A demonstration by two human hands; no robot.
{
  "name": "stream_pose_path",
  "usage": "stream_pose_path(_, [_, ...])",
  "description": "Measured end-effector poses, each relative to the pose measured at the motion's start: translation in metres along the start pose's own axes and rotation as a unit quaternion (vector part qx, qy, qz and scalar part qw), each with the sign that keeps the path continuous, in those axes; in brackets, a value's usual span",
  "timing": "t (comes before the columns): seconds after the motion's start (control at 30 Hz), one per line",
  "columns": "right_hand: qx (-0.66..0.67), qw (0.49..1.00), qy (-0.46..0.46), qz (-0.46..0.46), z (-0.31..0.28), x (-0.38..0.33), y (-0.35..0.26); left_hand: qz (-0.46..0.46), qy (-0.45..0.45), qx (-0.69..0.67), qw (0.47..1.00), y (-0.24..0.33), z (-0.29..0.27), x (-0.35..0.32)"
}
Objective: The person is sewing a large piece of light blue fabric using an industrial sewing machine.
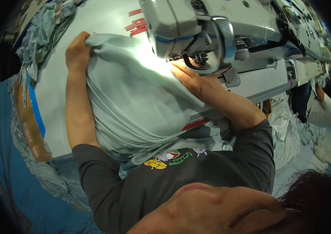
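Pale green cloth point(130, 82) spread over the white worktop point(54, 111), its near part gathered in folds over the edge toward your lap. Your left hand point(79, 52): grip closed on the cloth's far left corner. Your right hand point(190, 78): fingers extended at the cloth's right side, tips in bright light just beside the sewing machine's point(227, 29) working end; cannot tell whether that grip pinches any fabric. Red strips point(137, 25) on the worktop, beyond the cloth, near the machine. Crumpled fabric point(42, 37) at the far left; blue tape point(36, 111) and brown tape point(31, 128) along your left edge.
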State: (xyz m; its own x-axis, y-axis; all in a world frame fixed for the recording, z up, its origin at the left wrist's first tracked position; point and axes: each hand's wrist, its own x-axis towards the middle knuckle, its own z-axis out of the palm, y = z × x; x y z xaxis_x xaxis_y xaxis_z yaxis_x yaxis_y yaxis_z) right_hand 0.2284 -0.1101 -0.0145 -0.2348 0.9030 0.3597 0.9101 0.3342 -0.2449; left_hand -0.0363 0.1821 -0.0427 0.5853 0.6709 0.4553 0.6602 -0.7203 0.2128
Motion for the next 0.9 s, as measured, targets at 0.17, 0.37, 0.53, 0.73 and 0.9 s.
stream_pose_path(0.17, [0.049, 0.998, 0.008, 0.036, 0.003, -0.008, 0.005, 0.006, 0.044, 0.22, 0.974, 0.091, -0.046, 0.029])
stream_pose_path(0.37, [0.095, 0.991, -0.05, -0.078, -0.005, -0.015, 0.017, 0.265, -0.329, -0.132, 0.897, 0.223, -0.073, -0.106])
stream_pose_path(0.53, [0.206, 0.975, -0.051, -0.072, -0.013, -0.018, 0.027, 0.486, -0.389, -0.091, 0.777, 0.16, -0.08, -0.167])
stream_pose_path(0.73, [0.182, 0.979, 0.003, -0.095, -0.01, -0.016, 0.018, 0.329, -0.19, -0.287, 0.879, 0.228, -0.101, -0.174])
stream_pose_path(0.9, [0.192, 0.975, -0.036, -0.109, -0.017, -0.02, 0.019, 0.016, -0.048, -0.197, 0.979, 0.282, -0.058, -0.182])
